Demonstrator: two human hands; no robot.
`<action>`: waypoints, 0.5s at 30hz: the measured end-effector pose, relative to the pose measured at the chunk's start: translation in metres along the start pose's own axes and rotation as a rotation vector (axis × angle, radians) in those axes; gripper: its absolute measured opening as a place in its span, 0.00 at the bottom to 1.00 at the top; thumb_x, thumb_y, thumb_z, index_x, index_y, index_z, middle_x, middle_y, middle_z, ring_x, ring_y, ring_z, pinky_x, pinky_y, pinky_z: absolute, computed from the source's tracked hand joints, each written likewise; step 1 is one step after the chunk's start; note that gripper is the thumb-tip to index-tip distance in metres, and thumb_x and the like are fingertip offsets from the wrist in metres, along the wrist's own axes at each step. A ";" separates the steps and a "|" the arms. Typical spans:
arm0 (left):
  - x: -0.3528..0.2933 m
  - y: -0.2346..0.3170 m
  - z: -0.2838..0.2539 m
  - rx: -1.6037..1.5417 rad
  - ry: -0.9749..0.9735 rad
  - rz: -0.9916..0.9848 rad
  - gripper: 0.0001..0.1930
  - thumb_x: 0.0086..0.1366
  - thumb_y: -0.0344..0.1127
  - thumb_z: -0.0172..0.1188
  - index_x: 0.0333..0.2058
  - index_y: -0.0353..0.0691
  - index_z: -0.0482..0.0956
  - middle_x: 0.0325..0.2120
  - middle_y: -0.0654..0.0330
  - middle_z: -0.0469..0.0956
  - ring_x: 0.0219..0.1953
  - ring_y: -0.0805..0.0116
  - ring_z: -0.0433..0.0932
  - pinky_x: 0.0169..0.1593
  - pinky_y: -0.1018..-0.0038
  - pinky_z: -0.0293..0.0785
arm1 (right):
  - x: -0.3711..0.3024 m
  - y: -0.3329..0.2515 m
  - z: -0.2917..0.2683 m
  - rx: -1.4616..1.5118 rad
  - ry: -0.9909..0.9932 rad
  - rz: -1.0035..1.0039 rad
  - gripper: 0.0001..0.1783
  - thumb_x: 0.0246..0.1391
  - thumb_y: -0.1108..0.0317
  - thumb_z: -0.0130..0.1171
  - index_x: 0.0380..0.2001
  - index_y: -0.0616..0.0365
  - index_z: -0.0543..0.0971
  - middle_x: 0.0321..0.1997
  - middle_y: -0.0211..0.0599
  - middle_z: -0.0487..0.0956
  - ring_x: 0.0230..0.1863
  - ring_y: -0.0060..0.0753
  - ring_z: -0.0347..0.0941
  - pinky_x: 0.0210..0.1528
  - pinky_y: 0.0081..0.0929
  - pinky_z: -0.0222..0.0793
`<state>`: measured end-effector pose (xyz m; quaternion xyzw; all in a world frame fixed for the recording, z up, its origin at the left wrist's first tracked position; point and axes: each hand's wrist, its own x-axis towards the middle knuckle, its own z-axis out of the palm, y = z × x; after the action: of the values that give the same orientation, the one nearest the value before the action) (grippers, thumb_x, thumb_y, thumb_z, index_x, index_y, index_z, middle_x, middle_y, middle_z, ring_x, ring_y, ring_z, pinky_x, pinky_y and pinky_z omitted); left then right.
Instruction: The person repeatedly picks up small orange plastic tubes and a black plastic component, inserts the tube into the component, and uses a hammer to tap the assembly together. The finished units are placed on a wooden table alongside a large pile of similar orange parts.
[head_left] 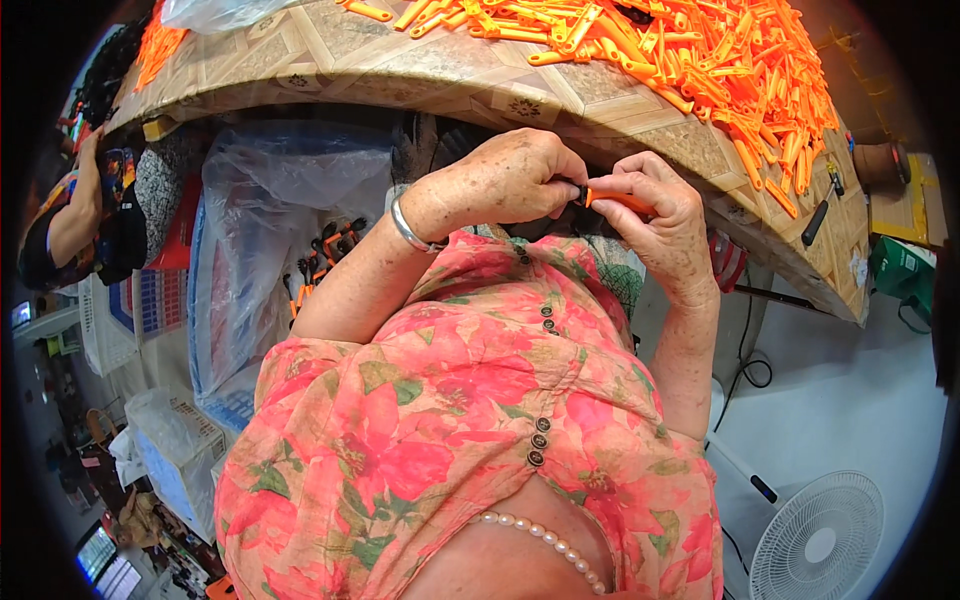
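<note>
Close together in front of my body, just below the table's edge, my two hands meet over one small piece. My right hand (657,222) pinches an orange plastic handle (630,203) between thumb and fingers. At its left end sits a small black part (583,196), and the closed fingers of my left hand (512,178) grip it; the fingers hide much of its shape. Beyond my hands, a big heap of similar orange plastic handles (740,75) covers the far right of the table (400,62).
Left of me stands a blue crate (207,300) lined with clear plastic, holding several black-and-orange pieces (330,245). A black-handled tool (815,223) lies on the table's right. A white fan (820,540) is at lower right. Another person's arm (80,215) shows at far left.
</note>
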<state>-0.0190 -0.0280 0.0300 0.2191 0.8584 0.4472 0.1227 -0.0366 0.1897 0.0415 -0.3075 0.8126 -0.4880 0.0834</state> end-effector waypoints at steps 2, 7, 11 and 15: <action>-0.001 -0.001 0.001 0.021 0.014 0.020 0.08 0.61 0.29 0.57 0.37 0.35 0.82 0.18 0.61 0.79 0.21 0.70 0.77 0.28 0.71 0.73 | 0.001 0.001 0.000 0.023 -0.020 0.033 0.10 0.46 0.78 0.67 0.35 0.60 0.84 0.35 0.34 0.76 0.36 0.23 0.75 0.37 0.21 0.73; -0.003 0.006 -0.004 0.024 -0.014 -0.012 0.08 0.59 0.29 0.58 0.36 0.34 0.82 0.19 0.58 0.80 0.21 0.67 0.78 0.29 0.70 0.74 | 0.004 0.008 0.001 0.029 -0.014 -0.027 0.08 0.46 0.77 0.68 0.32 0.62 0.81 0.36 0.33 0.76 0.37 0.25 0.75 0.38 0.21 0.72; -0.005 0.003 0.000 0.121 0.047 0.068 0.08 0.58 0.31 0.59 0.34 0.35 0.82 0.19 0.56 0.79 0.21 0.62 0.78 0.30 0.68 0.74 | 0.004 0.014 0.005 0.038 -0.043 -0.066 0.08 0.47 0.75 0.69 0.31 0.63 0.79 0.36 0.32 0.76 0.36 0.23 0.74 0.37 0.19 0.70; -0.009 0.008 -0.004 0.175 0.060 0.148 0.08 0.57 0.32 0.61 0.33 0.36 0.82 0.19 0.52 0.78 0.22 0.55 0.78 0.30 0.64 0.73 | 0.003 0.004 0.002 0.141 -0.090 0.166 0.08 0.50 0.73 0.69 0.31 0.63 0.79 0.33 0.30 0.78 0.33 0.18 0.73 0.36 0.19 0.70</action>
<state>-0.0104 -0.0309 0.0388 0.2783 0.8790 0.3846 0.0440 -0.0394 0.1879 0.0371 -0.2543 0.7944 -0.5210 0.1812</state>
